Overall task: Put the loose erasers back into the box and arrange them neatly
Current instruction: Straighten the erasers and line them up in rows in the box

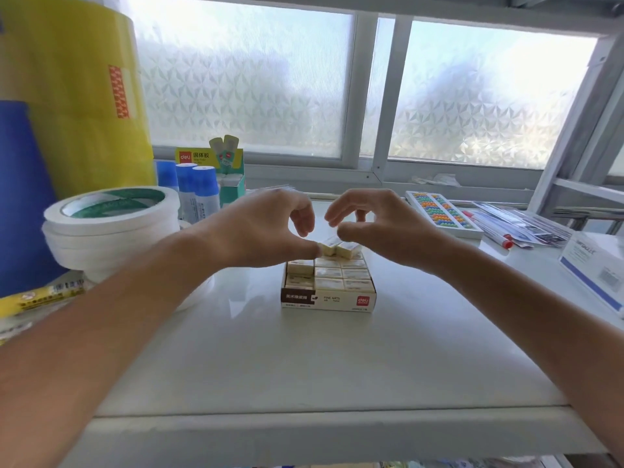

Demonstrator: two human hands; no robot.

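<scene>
Bright daylight through the frosted window (337, 86); edges bend, slightly soft.

I see a white shelf surface (304, 366) under the hands, a frosted patterned window (243, 86) with grey-white frames beyond them, daylight coming through. Right of the hands a white metal rack upright (574, 123); another shelf edge (439, 5) overhead.

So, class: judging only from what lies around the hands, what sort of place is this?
Probably a stationery shop's stock shelf, or a supply store. Around the box of erasers stand stacked rolls of tape, glue sticks with their retail display carton, and a bead abacus.
</scene>
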